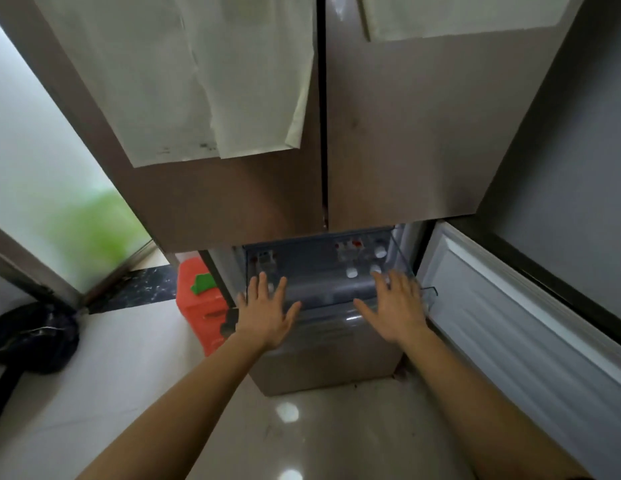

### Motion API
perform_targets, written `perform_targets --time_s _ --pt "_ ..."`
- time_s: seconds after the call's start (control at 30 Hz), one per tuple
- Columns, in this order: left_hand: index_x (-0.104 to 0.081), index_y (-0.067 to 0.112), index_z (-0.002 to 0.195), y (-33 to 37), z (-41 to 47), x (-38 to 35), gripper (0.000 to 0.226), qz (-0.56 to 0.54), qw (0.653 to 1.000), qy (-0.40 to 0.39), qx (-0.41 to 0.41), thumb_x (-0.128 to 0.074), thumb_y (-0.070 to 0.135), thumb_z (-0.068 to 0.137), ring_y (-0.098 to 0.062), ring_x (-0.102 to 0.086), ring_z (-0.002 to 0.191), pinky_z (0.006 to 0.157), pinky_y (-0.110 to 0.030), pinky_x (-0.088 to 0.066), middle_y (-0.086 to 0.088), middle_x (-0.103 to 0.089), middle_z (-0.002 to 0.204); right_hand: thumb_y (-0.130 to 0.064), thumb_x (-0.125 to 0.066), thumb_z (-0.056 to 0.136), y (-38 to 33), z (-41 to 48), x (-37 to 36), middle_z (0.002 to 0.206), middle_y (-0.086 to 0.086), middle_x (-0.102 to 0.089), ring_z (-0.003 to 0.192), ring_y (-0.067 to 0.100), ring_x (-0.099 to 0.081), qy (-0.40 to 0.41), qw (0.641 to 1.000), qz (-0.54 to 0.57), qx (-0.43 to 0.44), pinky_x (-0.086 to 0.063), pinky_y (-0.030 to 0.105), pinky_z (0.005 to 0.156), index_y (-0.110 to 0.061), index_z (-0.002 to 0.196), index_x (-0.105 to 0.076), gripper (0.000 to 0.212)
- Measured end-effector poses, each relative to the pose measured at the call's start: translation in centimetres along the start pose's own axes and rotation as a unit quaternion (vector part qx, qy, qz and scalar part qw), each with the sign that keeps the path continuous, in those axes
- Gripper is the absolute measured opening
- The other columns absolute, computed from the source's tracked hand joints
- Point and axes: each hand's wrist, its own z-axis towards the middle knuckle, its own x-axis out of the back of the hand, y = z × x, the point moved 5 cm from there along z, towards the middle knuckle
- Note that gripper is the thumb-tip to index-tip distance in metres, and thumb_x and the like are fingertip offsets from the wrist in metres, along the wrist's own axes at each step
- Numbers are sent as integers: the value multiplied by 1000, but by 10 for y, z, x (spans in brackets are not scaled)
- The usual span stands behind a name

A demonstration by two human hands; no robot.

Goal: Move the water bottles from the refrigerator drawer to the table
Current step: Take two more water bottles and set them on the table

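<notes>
A: Water bottles (351, 273), location?
B: Upright in the pulled-out refrigerator drawer (326, 296). White caps cluster at its right side, and others stand at the back left. None held.
A: Hands?
B: Left hand (265, 311) and right hand (394, 306) are both flat, fingers spread, grasping nothing, over the drawer's front rim. We cannot tell whether they touch it.
A: Edges around us?
B: Upper doors (233, 202) overhang the drawer's back. Open lower door (510, 306) is just beside our right hand. Red bin (198, 317) stands against the cabinet's left side. Glossy floor (302, 427) shows between our forearms. Black bag (32, 337) is well apart, far left.
</notes>
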Motion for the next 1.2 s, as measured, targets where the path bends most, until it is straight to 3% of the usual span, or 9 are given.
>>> perform_targets --time_s 0.23,0.4,0.5,0.63,0.73,0.87,0.97,1.1,1.2 --pt "-19 14 155 -6 79 -26 67 -52 995 -88 14 -29 54 102 -40 -17 146 118 -47 -19 -25 -19 158 -59 -43 96 -14 84 -36 153 15 -36 137 34 -36 -125 991 16 38 -39 46 108 -23 149 -38 64" --pt "-15 11 156 -24 135 -50 69 -51 984 -161 51 -29 53 102 -43 -26 143 117 -48 -25 -28 -21 157 -50 -50 97 -16 137 -68 148 15 -42 128 36 -46 -188 981 35 34 -46 43 99 -24 147 -40 58" --pt "-11 13 157 -35 160 -67 69 -23 980 -186 67 -28 52 103 -42 -29 141 116 -44 -27 -27 -22 157 -48 -50 98 -18 162 -89 152 19 -34 130 41 -44 -228 972 44 26 -44 45 101 -25 153 -30 63" --pt "-10 10 157 -42 185 -89 72 3 978 -200 62 -32 52 102 -41 -26 143 114 -39 -24 -23 -21 159 -55 -51 95 -18 187 -123 157 24 -24 131 43 -46 -254 966 47 1 -45 47 103 -24 156 -22 75" --pt "-12 8 156 -43 193 -102 75 19 976 -203 72 -36 52 100 -43 -27 142 113 -40 -27 -24 -25 157 -53 -54 93 -18 194 -138 155 24 -28 128 42 -48 -263 964 45 -19 -46 46 101 -21 154 -26 74" --pt "-40 10 144 -45 191 -106 56 38 982 -176 66 -47 41 97 -39 -42 131 103 -36 -39 -24 -48 141 -40 -60 93 -22 191 -133 144 21 -42 122 38 -52 -236 972 8 8 -48 40 97 -21 145 -42 58" --pt "-54 15 134 -34 180 -96 48 30 983 -181 26 -52 42 95 -35 -52 124 100 -35 -45 -17 -58 134 -36 -65 89 -35 174 -124 128 15 -59 113 31 -59 -294 954 35 37 -48 31 85 -18 127 -60 42" --pt "-50 17 132 -21 156 -87 57 31 980 -198 12 -57 53 89 -36 -52 122 100 -40 -47 -18 -54 133 -26 -69 85 -48 143 -113 119 6 -64 105 26 -62 -363 930 6 64 -51 30 83 -19 120 -65 36" --pt "-43 17 138 -21 141 -73 52 63 985 -158 31 -56 37 92 -40 -46 123 98 -44 -46 -25 -43 137 -18 -66 87 -53 130 -94 116 7 -63 104 27 -62 -297 950 -37 88 -53 33 85 -21 116 -64 29"
